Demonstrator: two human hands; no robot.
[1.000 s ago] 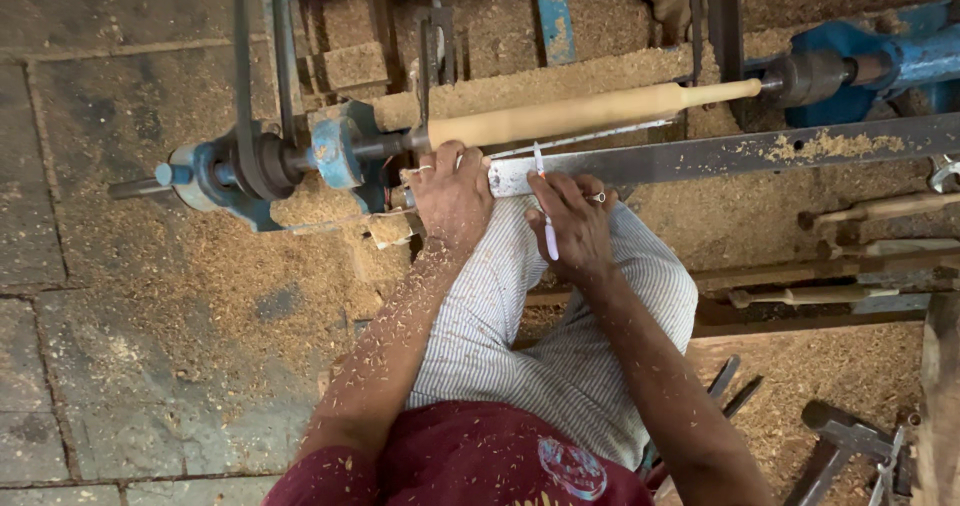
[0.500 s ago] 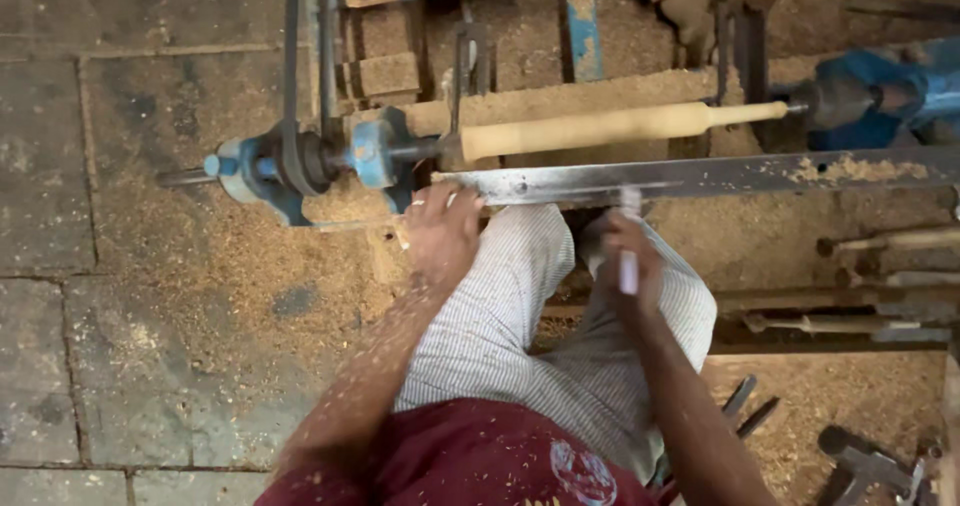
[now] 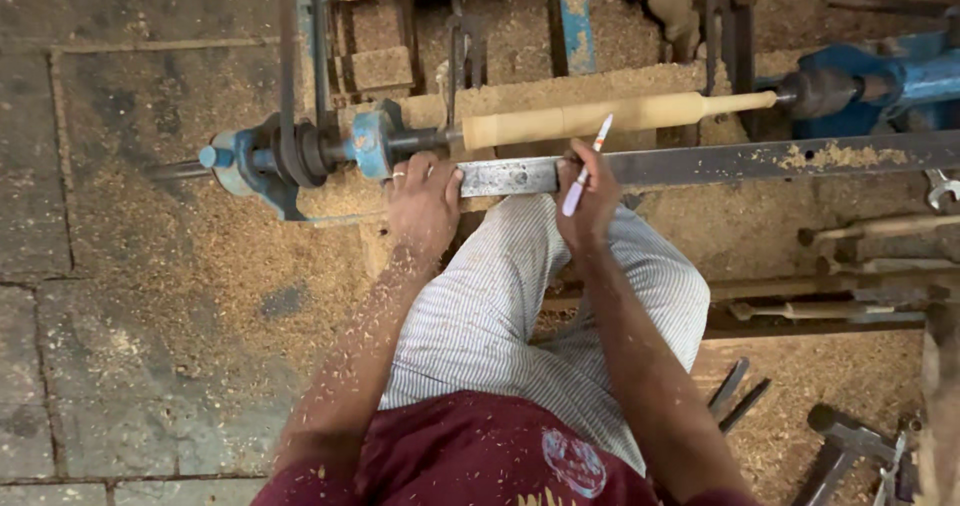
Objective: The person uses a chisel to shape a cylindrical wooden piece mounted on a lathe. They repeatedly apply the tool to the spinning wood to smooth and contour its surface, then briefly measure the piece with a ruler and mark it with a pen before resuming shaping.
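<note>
A pale turned wooden rod (image 3: 610, 116) is mounted across a lathe, between the blue headstock (image 3: 300, 156) on the left and the blue tailstock (image 3: 870, 81) on the right. My left hand (image 3: 422, 201) rests flat on the left end of a steel ruler (image 3: 515, 176) lying on the dark tool-rest bar (image 3: 780, 161). My right hand (image 3: 590, 201) grips a white pencil (image 3: 588, 164), its red tip pointing up toward the rod. Sawdust coats both forearms.
Sawdust lies thick over the stone floor and the lathe bed. Long metal turning tools (image 3: 850, 311) lie on the right. More tools (image 3: 740, 396) rest on the floor at lower right, with a hammer-like tool (image 3: 845, 446) near the corner. My striped trouser leg (image 3: 530, 306) is under the bar.
My right hand dropped away from the ruler with the pencil, then came back up to the bar with the tip at the rod. My left hand stayed on the ruler.
</note>
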